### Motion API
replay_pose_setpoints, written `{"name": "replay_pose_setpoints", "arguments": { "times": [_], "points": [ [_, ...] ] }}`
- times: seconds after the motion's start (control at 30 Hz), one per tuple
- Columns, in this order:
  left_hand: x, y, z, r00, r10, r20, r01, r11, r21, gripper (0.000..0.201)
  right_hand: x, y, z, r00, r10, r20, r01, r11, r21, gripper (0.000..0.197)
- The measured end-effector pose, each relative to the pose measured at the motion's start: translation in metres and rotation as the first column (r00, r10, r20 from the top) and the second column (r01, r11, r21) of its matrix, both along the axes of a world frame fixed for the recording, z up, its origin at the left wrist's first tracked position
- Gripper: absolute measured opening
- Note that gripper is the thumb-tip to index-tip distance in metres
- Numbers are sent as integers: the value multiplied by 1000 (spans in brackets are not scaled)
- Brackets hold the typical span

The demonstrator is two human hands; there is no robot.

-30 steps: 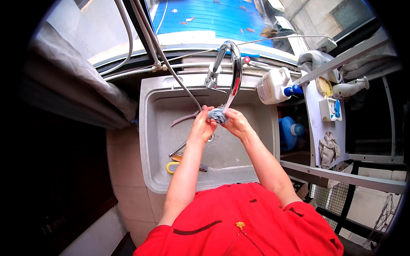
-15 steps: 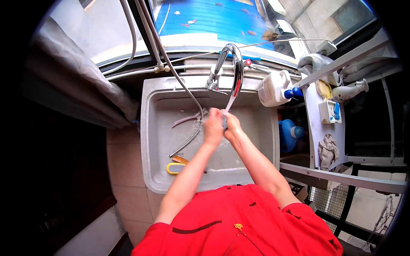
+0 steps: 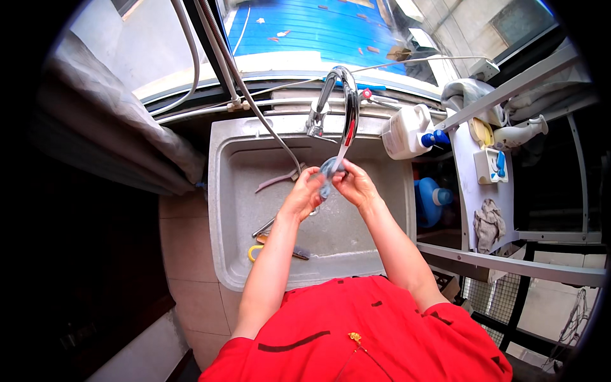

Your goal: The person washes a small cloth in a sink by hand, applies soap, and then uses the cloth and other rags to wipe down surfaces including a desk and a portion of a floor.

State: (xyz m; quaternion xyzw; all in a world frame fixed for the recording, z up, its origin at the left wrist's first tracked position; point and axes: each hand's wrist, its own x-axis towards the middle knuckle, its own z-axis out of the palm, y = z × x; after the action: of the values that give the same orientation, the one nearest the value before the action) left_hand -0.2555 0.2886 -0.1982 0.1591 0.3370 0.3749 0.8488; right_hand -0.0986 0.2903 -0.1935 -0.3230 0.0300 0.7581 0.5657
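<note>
Under the stream from the chrome tap [image 3: 351, 105], a small wet grey-blue cloth [image 3: 328, 170] is stretched between my two hands. My left hand [image 3: 304, 194] pinches its left and lower side. The fingers of my right hand [image 3: 354, 184] close on its upper right edge. Motion blurs part of the cloth, so its exact kind is unclear. Both hands are above the basin of a grey stone sink [image 3: 389, 219].
A pinkish tube [image 3: 272, 183] and a flexible hose [image 3: 270, 134] run into the basin. A yellow-handled tool [image 3: 253, 252] and a brush [image 3: 301, 253] lie near my left forearm. Right of the sink are a white jug [image 3: 402, 135], a blue bottle [image 3: 433, 200] and a shelf with a rag [image 3: 489, 224].
My hands, bunched together around the cloth before, have moved apart and spread it out under the water. My left forearm has shifted slightly left, now covering more of the yellow-handled tool.
</note>
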Motion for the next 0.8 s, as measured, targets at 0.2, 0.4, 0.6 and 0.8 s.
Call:
{"name": "replay_pose_setpoints", "arguments": {
  "times": [0.2, 0.4, 0.6, 0.8],
  "points": [
    [-29, 8, -13, 915, -86, -394, 184, 958, 219, 16, 12, -2, -5, 955, 109, 276, -112, 994, -7, 23],
    [-45, 17, -13, 885, 134, -446, -65, 984, 168, 19, -7, -4, -10, 926, 26, 377, -8, 999, -49, 30],
    [32, -35, 52, 670, 549, -500, 331, 383, 863, 14, -11, 6, -37, 894, 52, 445, 51, 975, -217, 29],
    [18, 10, -3, 246, 555, -794, 260, 752, 606, 27, -42, -5, -24, 952, 262, 157, -245, 962, -121, 29]
  ]
}}
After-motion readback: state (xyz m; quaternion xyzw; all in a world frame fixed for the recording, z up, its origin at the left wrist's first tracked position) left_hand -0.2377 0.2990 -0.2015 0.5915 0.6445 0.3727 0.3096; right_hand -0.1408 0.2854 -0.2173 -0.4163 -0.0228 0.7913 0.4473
